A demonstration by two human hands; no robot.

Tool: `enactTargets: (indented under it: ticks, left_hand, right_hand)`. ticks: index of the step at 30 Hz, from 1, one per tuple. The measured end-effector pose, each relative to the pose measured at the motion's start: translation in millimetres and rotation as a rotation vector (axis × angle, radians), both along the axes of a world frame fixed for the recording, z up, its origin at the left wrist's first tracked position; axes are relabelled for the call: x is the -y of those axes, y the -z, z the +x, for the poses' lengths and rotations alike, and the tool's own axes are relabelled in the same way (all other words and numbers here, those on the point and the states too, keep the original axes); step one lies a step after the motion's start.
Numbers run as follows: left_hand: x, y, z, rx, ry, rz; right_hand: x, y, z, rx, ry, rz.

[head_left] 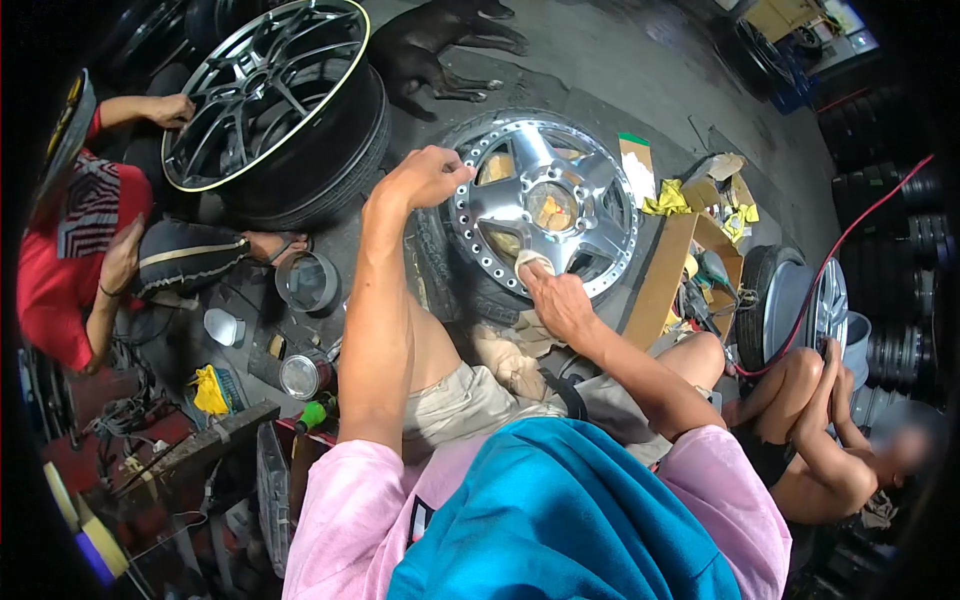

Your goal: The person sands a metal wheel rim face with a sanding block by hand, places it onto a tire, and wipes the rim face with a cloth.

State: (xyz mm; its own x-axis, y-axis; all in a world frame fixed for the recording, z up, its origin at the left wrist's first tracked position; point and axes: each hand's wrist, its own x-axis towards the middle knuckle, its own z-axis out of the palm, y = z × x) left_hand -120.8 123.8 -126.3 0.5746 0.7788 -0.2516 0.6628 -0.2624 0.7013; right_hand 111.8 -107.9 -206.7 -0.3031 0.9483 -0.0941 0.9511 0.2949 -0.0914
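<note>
A polished silver wheel rim [490,205] with several spokes lies face up on a black tire [435,265] in front of me. My left hand [428,178] is at the rim's left edge, its fingers bent and pressed together; what they hold, if anything, is hidden. My right hand [560,298] presses a small pale cloth [535,262] against the lower part of the rim, near a spoke. Small holes run round the rim's outer lip.
A co-worker in red [105,200] holds a dark wheel [262,85] at the left. Behind lies a black dog [425,45]. A cardboard box [668,265] stands right of the rim. Another person [825,465] sits at the lower right, beside a silver wheel [790,300]. Cans [305,376] are left.
</note>
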Motion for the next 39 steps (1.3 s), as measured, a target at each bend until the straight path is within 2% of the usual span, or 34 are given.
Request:
enactTargets:
  ticks: [4, 8, 15, 21, 24, 26, 30, 35, 39]
  left_hand:
    - [-0.2, 0.5, -2.9, -0.008, 0.0, 0.025]
    - [6.0, -13.6, 3.7, -0.034, -0.01, -0.036]
    - [5.8, -2.6, -0.7, -0.007, 0.014, 0.037]
    - [14.0, -15.6, -2.9, 0.006, -0.036, -0.041]
    - [14.3, -19.2, -3.6, -0.03, -0.057, -0.021]
    - [14.1, -18.2, -4.4, -0.017, -0.049, -0.022]
    - [17.1, -22.4, -9.7, 0.025, -0.061, -0.021]
    - [15.7, -23.6, -9.6, -0.002, -0.055, 0.001]
    - [18.7, -22.7, -3.3, 0.004, -0.038, 0.0]
  right_hand:
    - [11.3, -14.0, 0.8, -0.003, -0.024, 0.002]
    - [-19.1, 2.1, 2.7, -0.009, 0.04, 0.024]
    - [-22.0, 1.6, -0.2, 0.015, 0.054, 0.081]
    - [-19.0, 3.2, -5.0, 0.027, 0.045, 0.121]
    - [-17.5, 4.1, -4.2, 0.038, 0.074, 0.067]
    - [-28.5, 2.3, -5.8, 0.151, 0.018, 0.088]
    - [-33.0, 10.3, -5.0, 0.199, -0.043, 0.095]
    - [-41.6, 10.0, -19.6, 0.298, -0.038, -0.049]
    - [-45.8, 13.4, -33.3, 0.215, -0.048, -0.019]
